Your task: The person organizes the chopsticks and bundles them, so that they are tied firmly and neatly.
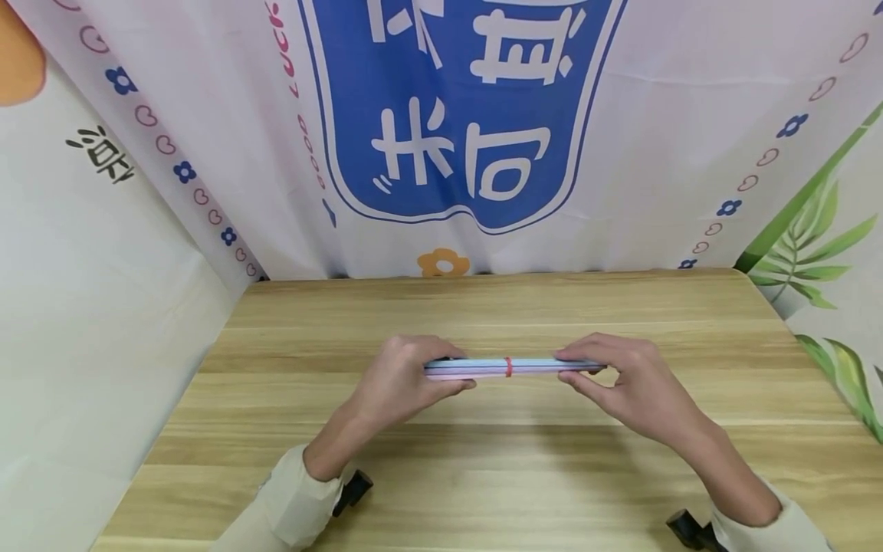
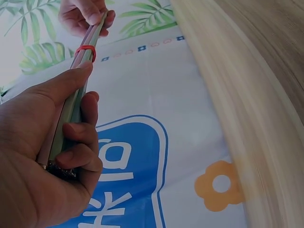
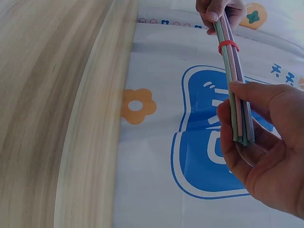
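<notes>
Head view: bundle of pastel sticks [image 1: 510,367] held level above wooden surface [image 1: 483,460], red rubber band [image 1: 508,366] around middle. Left hand [image 1: 403,379] pinches one end, right hand [image 1: 624,379] other end, fingers curled round sticks. Wrist views alone show separate pink, green, blue stick ends against printed backdrop cloth [image 3: 156,156]. No containers in sight.

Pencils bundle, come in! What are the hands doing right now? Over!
Left hand grips one end of the pencil bundle, right hand the other. Bundle level above the wooden table, red rubber band around its middle. Nothing in the way.
</notes>
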The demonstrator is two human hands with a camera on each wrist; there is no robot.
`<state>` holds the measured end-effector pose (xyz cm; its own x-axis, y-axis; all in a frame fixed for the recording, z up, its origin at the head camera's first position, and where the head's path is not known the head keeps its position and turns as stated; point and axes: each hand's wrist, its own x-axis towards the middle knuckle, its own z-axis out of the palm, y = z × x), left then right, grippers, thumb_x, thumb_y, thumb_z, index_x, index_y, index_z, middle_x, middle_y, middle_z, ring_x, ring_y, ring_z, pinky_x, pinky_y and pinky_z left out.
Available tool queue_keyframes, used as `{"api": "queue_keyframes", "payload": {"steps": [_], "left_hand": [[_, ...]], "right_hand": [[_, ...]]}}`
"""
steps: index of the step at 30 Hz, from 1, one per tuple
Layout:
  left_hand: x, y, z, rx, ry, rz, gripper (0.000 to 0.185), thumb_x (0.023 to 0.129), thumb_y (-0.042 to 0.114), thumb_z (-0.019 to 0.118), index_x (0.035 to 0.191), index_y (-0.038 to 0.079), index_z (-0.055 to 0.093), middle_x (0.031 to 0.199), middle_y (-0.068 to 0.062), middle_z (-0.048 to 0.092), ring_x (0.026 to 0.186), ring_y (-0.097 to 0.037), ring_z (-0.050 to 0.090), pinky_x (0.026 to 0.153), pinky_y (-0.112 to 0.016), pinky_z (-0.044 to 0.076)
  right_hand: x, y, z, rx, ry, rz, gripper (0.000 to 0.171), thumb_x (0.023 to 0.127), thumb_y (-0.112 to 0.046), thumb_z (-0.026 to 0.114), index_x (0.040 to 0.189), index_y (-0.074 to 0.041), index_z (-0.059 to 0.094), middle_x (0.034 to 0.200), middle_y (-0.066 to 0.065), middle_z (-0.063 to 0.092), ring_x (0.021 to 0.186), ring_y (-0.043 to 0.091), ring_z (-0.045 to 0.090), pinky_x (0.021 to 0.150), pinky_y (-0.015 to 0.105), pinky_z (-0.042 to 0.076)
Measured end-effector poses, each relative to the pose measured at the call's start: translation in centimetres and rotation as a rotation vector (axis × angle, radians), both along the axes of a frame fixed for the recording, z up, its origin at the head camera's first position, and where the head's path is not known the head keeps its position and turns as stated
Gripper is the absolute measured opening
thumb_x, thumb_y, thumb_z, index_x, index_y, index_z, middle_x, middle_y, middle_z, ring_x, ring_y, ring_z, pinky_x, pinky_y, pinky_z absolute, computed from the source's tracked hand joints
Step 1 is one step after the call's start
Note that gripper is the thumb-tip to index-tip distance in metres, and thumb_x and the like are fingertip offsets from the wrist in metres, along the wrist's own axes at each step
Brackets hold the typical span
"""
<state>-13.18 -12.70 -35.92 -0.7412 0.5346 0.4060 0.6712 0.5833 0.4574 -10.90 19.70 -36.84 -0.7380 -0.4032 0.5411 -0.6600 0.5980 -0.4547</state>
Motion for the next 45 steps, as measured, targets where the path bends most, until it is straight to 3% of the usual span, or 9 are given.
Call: {"api": "queue_keyframes", "payload": {"steps": [9, 18, 29, 45], "left_hand": [[-0.3, -1.1, -0.2, -0.028, -0.028, -0.023, 0.028, 0.083, 0.019, 0.095, 0.106, 0.008, 0.083, 0.096, -0.002, 0.081, 0.078, -0.007, 0.07, 0.069, -0.018, 0.057], [-0.4, -2.8, -0.7, -0.039, -0.011, -0.091, 0.029, 0.086, 0.011, 0.09, 0.114, 0.008, 0.08, 0.106, -0.003, 0.079, 0.088, -0.01, 0.07, 0.077, -0.023, 0.06], [-0.2, -3.7, -1.7, 0.013, 0.004, -0.057, 0.026, 0.084, 0.008, 0.092, 0.108, 0.007, 0.081, 0.104, -0.005, 0.08, 0.082, -0.01, 0.069, 0.07, -0.021, 0.057], [-1.0, -3.8, -3.8, -0.057, -0.002, -0.052, 0.024, 0.086, 0.012, 0.091, 0.107, 0.007, 0.081, 0.104, -0.004, 0.08, 0.088, -0.013, 0.074, 0.075, -0.021, 0.06]], "right_hand": [[-0.1, 0.3, -0.2, -0.027, -0.043, 0.045, 0.032, 0.08, -0.002, 0.092, 0.106, -0.019, 0.084, 0.097, -0.007, 0.081, 0.076, -0.004, 0.067, 0.064, 0.014, 0.052], [0.0, 0.6, -0.6, -0.055, -0.103, 0.029, 0.031, 0.08, -0.003, 0.092, 0.104, -0.021, 0.084, 0.095, -0.009, 0.08, 0.073, -0.004, 0.064, 0.062, 0.02, 0.054], [-0.3, 0.6, -1.4, -0.003, -0.175, 0.023, 0.031, 0.085, -0.004, 0.09, 0.108, -0.024, 0.083, 0.1, -0.011, 0.079, 0.076, -0.005, 0.065, 0.066, 0.023, 0.056], [-1.6, 0.3, -3.5, -0.005, -0.282, 0.053, 0.027, 0.087, -0.002, 0.087, 0.106, -0.021, 0.083, 0.101, -0.006, 0.08, 0.081, -0.003, 0.068, 0.067, 0.024, 0.06]]}}
